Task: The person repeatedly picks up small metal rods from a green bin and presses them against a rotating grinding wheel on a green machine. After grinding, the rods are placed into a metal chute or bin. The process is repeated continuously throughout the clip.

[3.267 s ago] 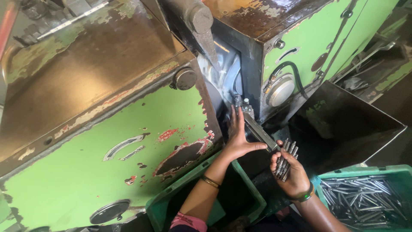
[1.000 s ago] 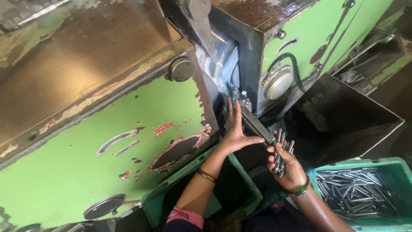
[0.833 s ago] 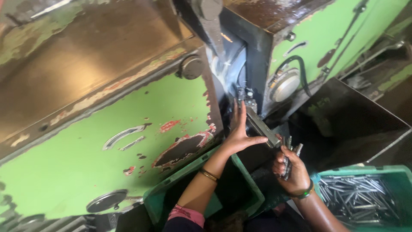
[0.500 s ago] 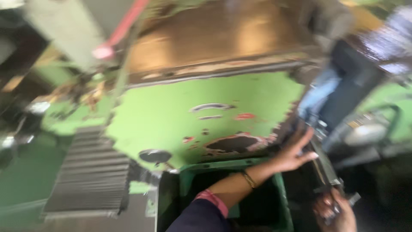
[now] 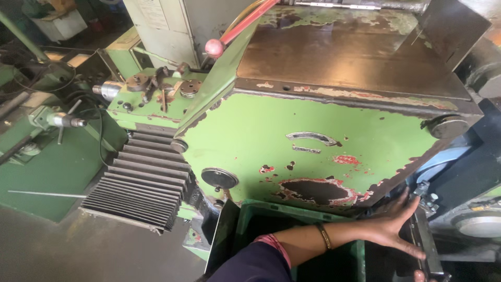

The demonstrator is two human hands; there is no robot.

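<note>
Feeding step: our left hand (image 5: pixel 390 228), fingers spread, rests flat on the metal guide rail (image 5: pixel 424 245) at the green machine's (image 5: pixel 292 141) lower-right corner; right hand (image 5: pixel 419 275) barely visible, grip unclear. Next needs careful alignment w/ rail.

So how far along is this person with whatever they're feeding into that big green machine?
Hard to tell what is finished: no completed pieces show in this view. In hand: the left hand lies flat, fingers spread, against the metal guide rail at the green machine's lower right corner. The right hand barely peeks in at the bottom edge, its hold hidden. What remains cannot be judged, since no stock of parts is visible.
</note>
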